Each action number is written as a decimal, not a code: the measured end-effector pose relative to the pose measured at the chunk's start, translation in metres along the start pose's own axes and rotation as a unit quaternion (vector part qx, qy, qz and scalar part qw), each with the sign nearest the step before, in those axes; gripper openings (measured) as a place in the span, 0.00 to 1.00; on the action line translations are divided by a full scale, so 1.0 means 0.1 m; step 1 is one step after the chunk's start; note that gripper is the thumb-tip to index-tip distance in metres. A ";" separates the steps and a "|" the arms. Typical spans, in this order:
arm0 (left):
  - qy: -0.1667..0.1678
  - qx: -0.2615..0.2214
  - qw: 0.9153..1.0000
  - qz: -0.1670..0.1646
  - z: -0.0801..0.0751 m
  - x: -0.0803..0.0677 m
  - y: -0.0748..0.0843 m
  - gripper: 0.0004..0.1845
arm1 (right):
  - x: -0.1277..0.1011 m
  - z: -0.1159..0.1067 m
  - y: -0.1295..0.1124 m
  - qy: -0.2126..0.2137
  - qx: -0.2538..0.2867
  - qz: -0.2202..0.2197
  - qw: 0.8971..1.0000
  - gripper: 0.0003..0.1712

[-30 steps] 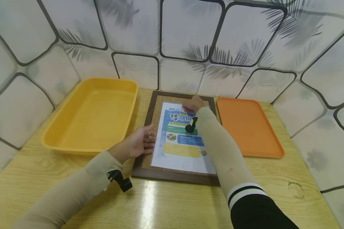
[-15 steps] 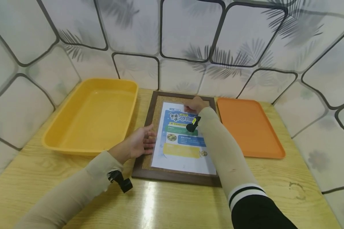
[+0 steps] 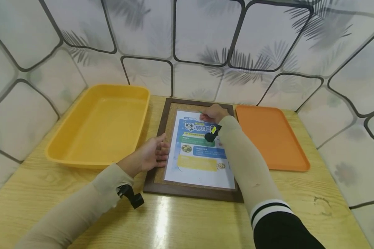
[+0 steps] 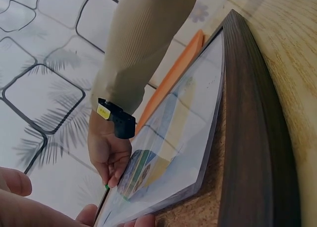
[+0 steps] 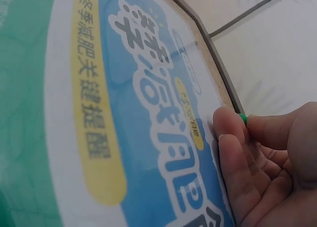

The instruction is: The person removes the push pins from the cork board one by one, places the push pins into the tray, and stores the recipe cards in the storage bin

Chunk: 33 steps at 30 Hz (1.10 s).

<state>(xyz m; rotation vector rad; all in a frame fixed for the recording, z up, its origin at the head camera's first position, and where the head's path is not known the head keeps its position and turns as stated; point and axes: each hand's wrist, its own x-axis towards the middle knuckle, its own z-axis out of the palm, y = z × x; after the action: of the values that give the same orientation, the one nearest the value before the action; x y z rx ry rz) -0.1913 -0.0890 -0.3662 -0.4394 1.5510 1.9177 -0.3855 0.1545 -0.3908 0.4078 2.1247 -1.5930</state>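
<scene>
Small green piece [image 5: 243,118] is pinched between thumb and index finger of the right hand [image 3: 213,113]; grip narrow, only a bit of green exposed. Piece is held near the top edge of the corkboard [image 3: 171,117]; contact with the cork can't be confirmed, point or underside hidden by the fingers. Printed sheet [image 3: 202,176] is laid flat on the board, on the person's side of the grip, its upper right part covered by hand and forearm.

Left hand [image 3: 156,154] is placed nearer the person and left of the grip, fingers loose and slightly spread over the board's left side, beside the sheet's edge; nothing seen held, firm pressure can't be told. Yellow tray [image 3: 109,128] is set farther left of the grip, orange tray [image 3: 271,138] just right of the board. Patterned wall [image 3: 149,79] is faced just beyond the grip; all is borne by a wooden table [image 3: 190,224].

Step in hand is judged to be handling of the green piece, likely a pin, at the sheet's top edge; inserting or removing can't be told. By judgement, a steady pinch and a straight line to the cork are called for, with the sheet kept from sliding.
</scene>
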 end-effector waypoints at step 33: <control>0.023 0.076 0.996 0.041 0.03 0.09 -0.01 0.20 | -0.27 -0.15 0.14 -0.056 -0.009 -0.104 0.993 0.14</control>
<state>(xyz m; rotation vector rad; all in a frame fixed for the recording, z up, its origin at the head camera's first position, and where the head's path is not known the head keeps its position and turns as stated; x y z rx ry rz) -0.1976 -0.0837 -0.3716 -0.3613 1.7544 1.8448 -0.3580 0.1736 -0.3845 0.0896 2.1507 -1.6644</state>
